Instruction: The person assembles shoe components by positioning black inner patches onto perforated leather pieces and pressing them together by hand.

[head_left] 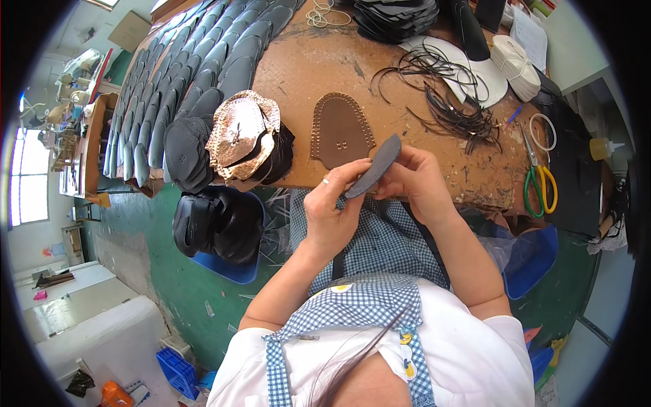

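Note:
My left hand [332, 209] and my right hand [419, 186] pinch a dark grey, curved leather-like piece [375, 166] between them, just above the table's near edge. The left fingers grip its lower end; the right ones hold its side. It is tilted, so its full outline does not show. Just beyond lies a flat brown leather piece [341, 129], with a rounded top and small marks along its rim. To the left are a pile of shiny copper-coloured pieces [243, 129] and a stack of black pieces [184, 152], also with marked rims.
Rows of overlapping dark insole-shaped pieces [234, 71] cover the table's left. Black strips [458, 112] lie loose at right, near green-and-yellow-handled scissors [542, 190]. Black pieces are stacked [393, 20] at the back. A blue bin [244, 273] stands below the table's edge.

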Tool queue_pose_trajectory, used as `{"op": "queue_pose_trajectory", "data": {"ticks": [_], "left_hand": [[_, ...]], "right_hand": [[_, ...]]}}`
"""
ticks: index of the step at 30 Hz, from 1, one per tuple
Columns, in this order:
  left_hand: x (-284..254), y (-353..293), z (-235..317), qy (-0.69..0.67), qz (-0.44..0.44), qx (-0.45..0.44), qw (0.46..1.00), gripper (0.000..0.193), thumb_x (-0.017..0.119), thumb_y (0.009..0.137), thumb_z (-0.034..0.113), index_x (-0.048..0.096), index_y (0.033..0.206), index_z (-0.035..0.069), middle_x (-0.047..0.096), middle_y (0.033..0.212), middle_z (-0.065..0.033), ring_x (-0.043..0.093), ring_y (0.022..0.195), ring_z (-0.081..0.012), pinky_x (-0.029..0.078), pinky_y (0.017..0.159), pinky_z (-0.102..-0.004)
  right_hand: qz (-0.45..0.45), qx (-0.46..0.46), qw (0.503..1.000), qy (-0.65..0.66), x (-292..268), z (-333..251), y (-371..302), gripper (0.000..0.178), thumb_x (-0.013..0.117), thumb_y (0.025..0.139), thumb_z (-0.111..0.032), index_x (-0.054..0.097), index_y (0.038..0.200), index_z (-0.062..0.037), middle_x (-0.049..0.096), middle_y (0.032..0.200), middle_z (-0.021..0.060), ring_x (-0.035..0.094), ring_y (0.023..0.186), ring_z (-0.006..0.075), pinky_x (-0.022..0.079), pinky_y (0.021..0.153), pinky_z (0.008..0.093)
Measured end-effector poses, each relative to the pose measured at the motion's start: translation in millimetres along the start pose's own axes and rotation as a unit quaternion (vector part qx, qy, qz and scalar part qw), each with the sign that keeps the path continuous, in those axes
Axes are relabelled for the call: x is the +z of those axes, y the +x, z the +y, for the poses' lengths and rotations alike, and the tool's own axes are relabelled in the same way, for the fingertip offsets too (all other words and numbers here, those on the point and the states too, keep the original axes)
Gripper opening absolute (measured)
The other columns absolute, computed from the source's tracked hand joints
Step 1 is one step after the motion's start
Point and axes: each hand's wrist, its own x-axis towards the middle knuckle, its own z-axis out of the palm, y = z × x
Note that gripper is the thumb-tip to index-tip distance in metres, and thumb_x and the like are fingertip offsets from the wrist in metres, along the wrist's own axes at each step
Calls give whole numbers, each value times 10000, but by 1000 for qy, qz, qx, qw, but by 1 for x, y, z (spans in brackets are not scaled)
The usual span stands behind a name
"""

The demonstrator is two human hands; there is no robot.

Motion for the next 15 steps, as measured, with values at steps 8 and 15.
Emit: {"op": "queue_pose_trajectory", "data": {"ticks": [8,15], "left_hand": [[-3,4,1,-339,-30,-129,932,402,423,1053,288,622,1126,-54,665,1118,-133,652,1012,-188,515,895,-319],[-5,6,-4,-274,-41,-219,936,231,646,922,50,634,1142,-19,675,1023,-44,633,951,-102,521,828,-244]], "right_hand": [[-6,-48,995,-87,3,-1,-1,106,643,909,-70,625,949,27,669,857,64,659,717,115,580,623,248],[14,-132,963,-233,14,3,1,47,649,867,12,604,853,9,613,745,4,592,639,63,491,574,202]]}}
